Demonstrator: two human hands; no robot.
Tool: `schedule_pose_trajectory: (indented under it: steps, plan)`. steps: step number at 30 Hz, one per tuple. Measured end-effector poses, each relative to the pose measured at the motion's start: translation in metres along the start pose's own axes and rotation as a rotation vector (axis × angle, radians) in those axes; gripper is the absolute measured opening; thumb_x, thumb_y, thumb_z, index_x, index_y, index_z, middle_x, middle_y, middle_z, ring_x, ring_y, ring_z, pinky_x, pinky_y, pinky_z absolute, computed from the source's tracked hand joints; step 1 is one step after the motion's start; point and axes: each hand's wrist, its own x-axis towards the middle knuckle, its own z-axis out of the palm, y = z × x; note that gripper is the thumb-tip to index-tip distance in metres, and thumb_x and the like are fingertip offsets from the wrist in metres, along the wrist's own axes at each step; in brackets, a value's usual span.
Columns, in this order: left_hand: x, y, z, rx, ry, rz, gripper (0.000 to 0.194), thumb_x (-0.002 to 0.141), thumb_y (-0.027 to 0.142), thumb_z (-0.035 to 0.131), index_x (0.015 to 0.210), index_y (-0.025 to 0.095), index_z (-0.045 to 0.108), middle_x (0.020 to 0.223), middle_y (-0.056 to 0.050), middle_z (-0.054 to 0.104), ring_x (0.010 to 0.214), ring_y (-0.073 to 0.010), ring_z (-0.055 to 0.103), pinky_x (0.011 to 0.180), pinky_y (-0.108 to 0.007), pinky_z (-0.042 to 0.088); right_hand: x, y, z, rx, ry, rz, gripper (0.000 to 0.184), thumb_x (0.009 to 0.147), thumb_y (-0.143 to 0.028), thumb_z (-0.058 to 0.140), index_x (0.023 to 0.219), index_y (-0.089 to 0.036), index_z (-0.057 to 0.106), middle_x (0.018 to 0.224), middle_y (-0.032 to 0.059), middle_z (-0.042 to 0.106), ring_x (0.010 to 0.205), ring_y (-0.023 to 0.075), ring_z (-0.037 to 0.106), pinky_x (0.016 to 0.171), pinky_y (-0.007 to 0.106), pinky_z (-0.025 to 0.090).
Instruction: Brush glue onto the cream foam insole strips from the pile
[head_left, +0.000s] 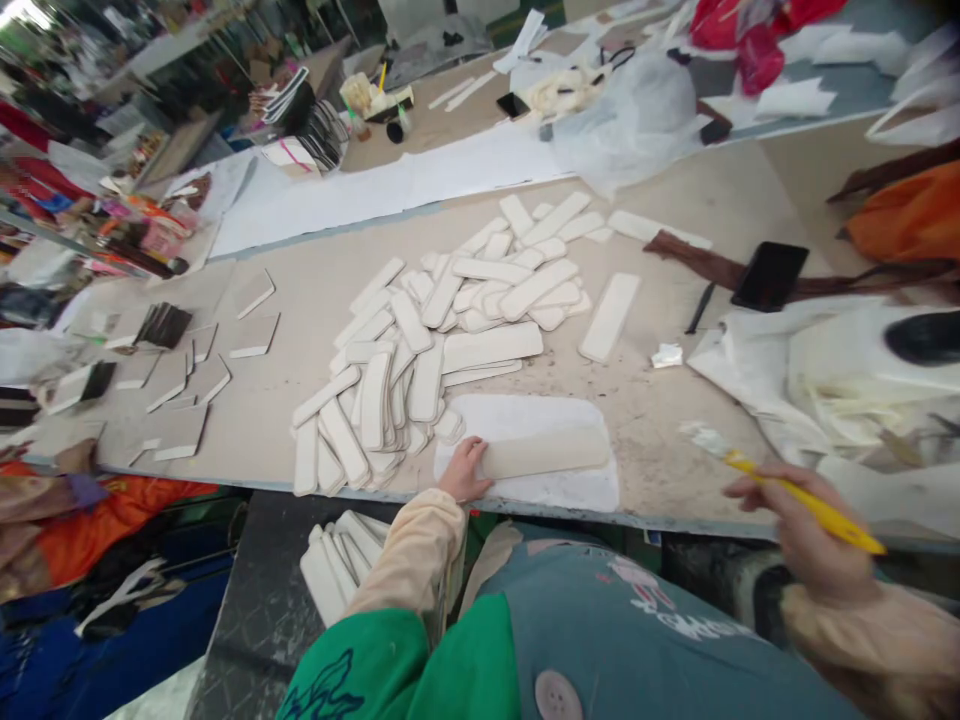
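A long beige strip (551, 452) with rounded ends lies on a white sheet (600, 497) near the table's front edge. My left hand (465, 470) rests on the strip's left end, fingers bent over it; whether they pinch it cannot be made out. Off to the right, my right hand (806, 520) is closed around the yellow handle of a paintbrush (817, 503). The brush's whitish bristles point left, above the tabletop and apart from the strip. A large heap of similar cream strips (487, 285) spreads behind and left of the sheet.
Dark-edged pieces (184, 430) lie on the table's left part. At right are a black phone (771, 276), a dark pen-like stick (700, 308) and a white plastic-covered container (855, 360). More strips (337, 560) are stacked on a dark surface below the table edge.
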Motion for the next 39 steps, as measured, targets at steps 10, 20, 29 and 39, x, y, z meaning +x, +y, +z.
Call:
schedule_pose_trajectory:
  steps: [10, 20, 29, 39]
  plan:
    - [-0.004, -0.002, 0.004, -0.031, 0.071, 0.001, 0.071, 0.061, 0.027, 0.07, 0.125, 0.016, 0.041, 0.128, -0.015, 0.04, 0.12, -0.0297, 0.039, 0.102, -0.05, 0.036, -0.045, -0.058, 0.183, 0.271, -0.759, 0.029, 0.024, 0.086, -0.042, 0.046, 0.095, -0.022, 0.055, 0.07, 0.0001, 0.065, 0.063, 0.0147, 0.06, 0.061, 0.027, 0.05]
    - [-0.003, 0.0, 0.006, -0.031, 0.086, -0.001, 0.066, 0.062, 0.027, 0.066, 0.123, 0.016, 0.042, 0.127, -0.016, 0.04, 0.119, -0.0308, 0.04, 0.099, -0.049, 0.037, -0.046, -0.063, 0.23, 0.201, -0.837, -0.102, 0.016, 0.086, -0.034, 0.046, 0.094, -0.023, 0.055, 0.072, -0.0022, 0.065, 0.068, 0.0139, 0.063, 0.07, 0.027, 0.048]
    - [-0.001, -0.001, 0.008, 0.03, 0.097, 0.015, 0.063, 0.064, 0.028, 0.064, 0.122, 0.016, 0.043, 0.125, -0.016, 0.04, 0.118, -0.0309, 0.041, 0.1, -0.049, 0.036, -0.031, -0.037, 0.193, 0.147, -0.649, 0.025, 0.022, 0.085, -0.038, 0.047, 0.095, -0.021, 0.057, 0.068, -0.0015, 0.065, 0.066, 0.0145, 0.062, 0.067, 0.027, 0.049]
    - [0.001, -0.001, 0.007, 0.058, 0.101, 0.026, 0.061, 0.064, 0.03, 0.064, 0.121, 0.017, 0.044, 0.124, -0.014, 0.04, 0.116, -0.0303, 0.042, 0.099, -0.047, 0.038, -0.009, 0.0, 0.117, 0.081, -0.29, 0.129, 0.028, 0.081, -0.046, 0.05, 0.092, -0.021, 0.057, 0.068, -0.0003, 0.064, 0.065, 0.0156, 0.061, 0.068, 0.028, 0.051]
